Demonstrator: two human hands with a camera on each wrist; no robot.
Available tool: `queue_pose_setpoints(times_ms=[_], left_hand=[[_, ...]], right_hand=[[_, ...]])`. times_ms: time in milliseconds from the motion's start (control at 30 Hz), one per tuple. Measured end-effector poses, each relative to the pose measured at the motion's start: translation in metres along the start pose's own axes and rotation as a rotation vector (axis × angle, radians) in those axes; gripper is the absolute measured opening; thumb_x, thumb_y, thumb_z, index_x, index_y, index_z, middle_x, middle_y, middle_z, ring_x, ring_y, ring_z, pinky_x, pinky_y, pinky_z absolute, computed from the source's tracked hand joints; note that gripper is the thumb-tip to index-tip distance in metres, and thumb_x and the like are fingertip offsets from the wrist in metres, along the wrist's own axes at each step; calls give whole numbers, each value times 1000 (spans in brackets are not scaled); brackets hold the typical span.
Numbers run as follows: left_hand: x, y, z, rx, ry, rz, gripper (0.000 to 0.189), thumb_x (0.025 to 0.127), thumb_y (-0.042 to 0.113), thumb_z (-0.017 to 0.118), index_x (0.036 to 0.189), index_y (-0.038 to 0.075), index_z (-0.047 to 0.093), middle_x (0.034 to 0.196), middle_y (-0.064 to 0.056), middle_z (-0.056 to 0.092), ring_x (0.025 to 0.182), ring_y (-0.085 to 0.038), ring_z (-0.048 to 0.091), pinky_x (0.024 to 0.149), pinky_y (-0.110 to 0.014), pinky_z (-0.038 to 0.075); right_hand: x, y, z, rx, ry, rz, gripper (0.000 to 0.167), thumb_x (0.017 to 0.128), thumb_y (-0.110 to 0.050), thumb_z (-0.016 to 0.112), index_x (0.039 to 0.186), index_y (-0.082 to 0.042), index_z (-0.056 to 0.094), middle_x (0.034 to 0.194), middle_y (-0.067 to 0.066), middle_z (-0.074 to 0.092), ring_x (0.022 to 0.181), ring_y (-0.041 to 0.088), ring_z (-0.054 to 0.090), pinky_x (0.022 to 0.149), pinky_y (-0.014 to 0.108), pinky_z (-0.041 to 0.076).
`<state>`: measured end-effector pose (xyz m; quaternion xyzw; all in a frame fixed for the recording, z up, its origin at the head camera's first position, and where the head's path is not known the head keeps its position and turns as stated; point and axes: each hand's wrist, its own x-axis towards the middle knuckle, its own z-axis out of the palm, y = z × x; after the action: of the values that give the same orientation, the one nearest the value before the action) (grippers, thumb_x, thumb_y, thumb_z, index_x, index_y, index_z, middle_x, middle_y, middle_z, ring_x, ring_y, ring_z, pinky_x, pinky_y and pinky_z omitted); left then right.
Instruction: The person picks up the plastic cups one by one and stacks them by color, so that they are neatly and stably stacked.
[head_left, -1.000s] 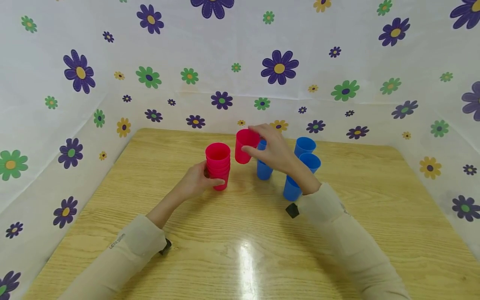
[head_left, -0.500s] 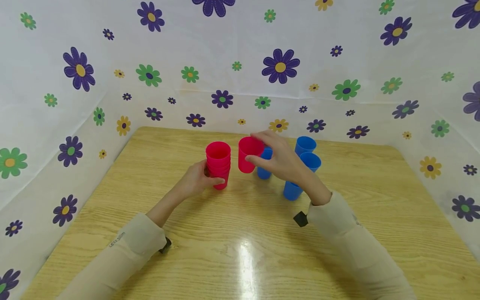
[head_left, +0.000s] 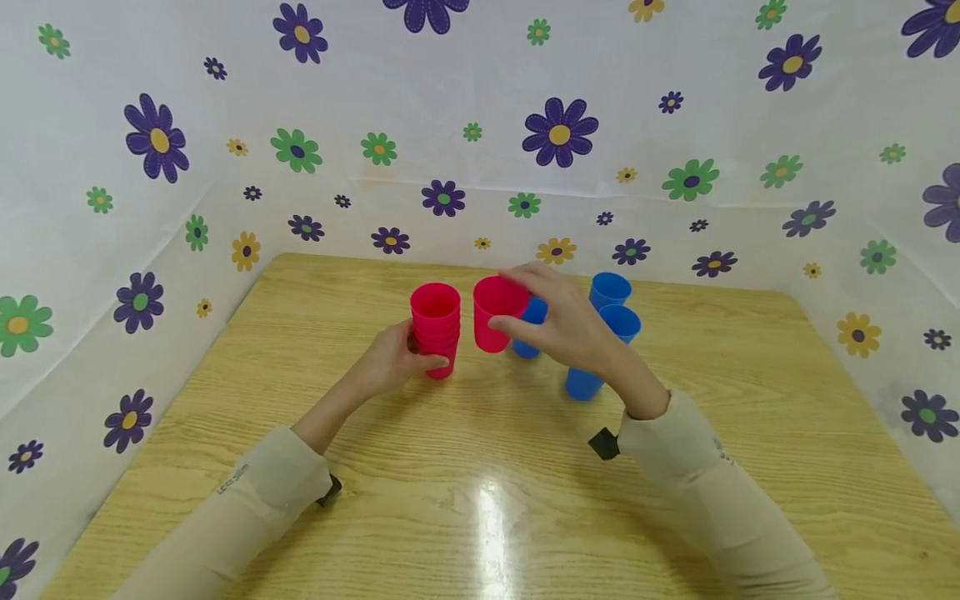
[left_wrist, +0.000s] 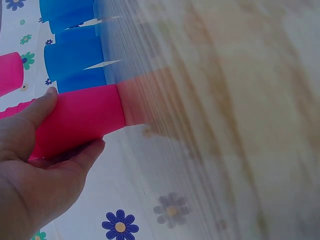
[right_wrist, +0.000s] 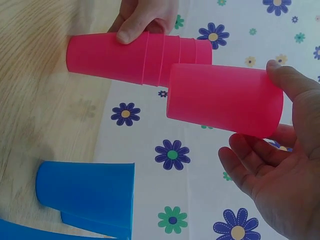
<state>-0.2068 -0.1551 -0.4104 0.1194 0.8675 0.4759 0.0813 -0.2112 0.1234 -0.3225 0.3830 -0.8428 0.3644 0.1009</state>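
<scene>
My left hand (head_left: 401, 360) grips the lower part of a stack of nested red-pink cups (head_left: 436, 321). The stack stands upright on the wooden table, and in the left wrist view its bottom cup (left_wrist: 82, 117) meets the tabletop. Thumb and fingers wrap round opposite sides of it. My right hand (head_left: 558, 321) holds a single red-pink cup (head_left: 491, 325) near its rim, mouth up. In the right wrist view this single cup (right_wrist: 220, 97) is off the table, its base overlapping the upper part of the stack (right_wrist: 115, 57).
Several blue cups stand upright on the table to the right: one (head_left: 529, 337) partly behind my right hand, others (head_left: 611, 287) farther right, one (head_left: 582, 384) nearer me. A flower-print sheet (head_left: 450, 108) closes off the table's back and sides. Bare wood (head_left: 420, 500) lies in front.
My right hand has lowered its single cup and shifted slightly right and toward me, mostly in the first half second. My left hand and the stack have stayed in place.
</scene>
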Motion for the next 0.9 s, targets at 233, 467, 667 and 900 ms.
queue_pose_setpoints(times_ms=[233,467,667,900], left_hand=[[0,1,0,-16,-1,-6,54,92,16,80,135,1,53,127,-15,64,114,-33,62,101,-47,52],[0,0,-1,-21,-8,1,54,92,17,80,137,1,52,129,-15,63,116,-33,61,102,-47,52],[0,-1,-2,-14,-13,24,53,93,15,79,136,1,53,128,-16,64,114,-33,62,102,-47,52],[1,-2,-1,-9,-11,38,52,93,14,79,136,1,52,129,-16,64,116,-33,62,104,-48,51]], right_hand=[[6,-7,0,-2,11,-14,64,90,-24,83,144,-3,58,139,13,60,123,27,58,95,47,56],[16,-17,-2,20,49,-53,61,88,-21,84,141,0,60,132,13,62,108,23,62,84,40,58],[27,-24,-1,-1,91,-90,59,88,-21,84,138,1,62,129,14,64,107,22,64,84,37,57],[38,-33,-2,19,101,-122,59,88,-20,84,138,1,62,128,14,65,107,22,64,86,39,57]])
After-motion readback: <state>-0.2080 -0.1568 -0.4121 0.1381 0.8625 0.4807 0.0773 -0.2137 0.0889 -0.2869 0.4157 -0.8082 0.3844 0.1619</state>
